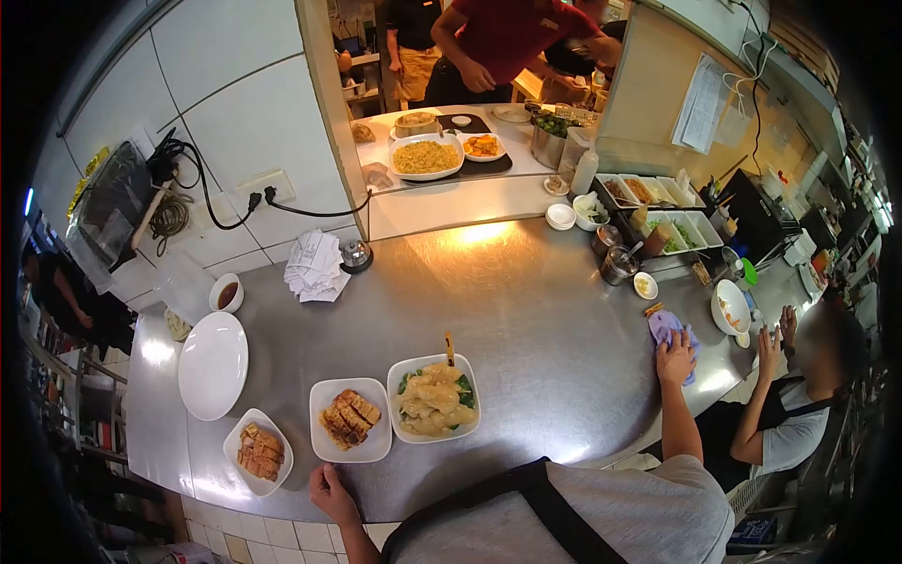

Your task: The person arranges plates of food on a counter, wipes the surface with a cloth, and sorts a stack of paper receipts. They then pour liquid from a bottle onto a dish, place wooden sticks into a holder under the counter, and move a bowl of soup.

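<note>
My right hand presses on a crumpled purple cloth, its fingers bent over the fabric at the right of the steel counter. Near the front edge, my left hand is loosely curled, with nothing visible in it. Just above that hand is a square white dish of sliced, browned meat. Touching its right side is a bowl of pale sauced pieces over greens, with a small yellow stick standing at its rim. To the left sits another white dish of browned slices.
A white oval plate and a sauce bowl stand at left, near stacked paper slips. On the pass shelf are fried rice and a tray. Condiment tubs line the right. A co-worker stands close at right.
</note>
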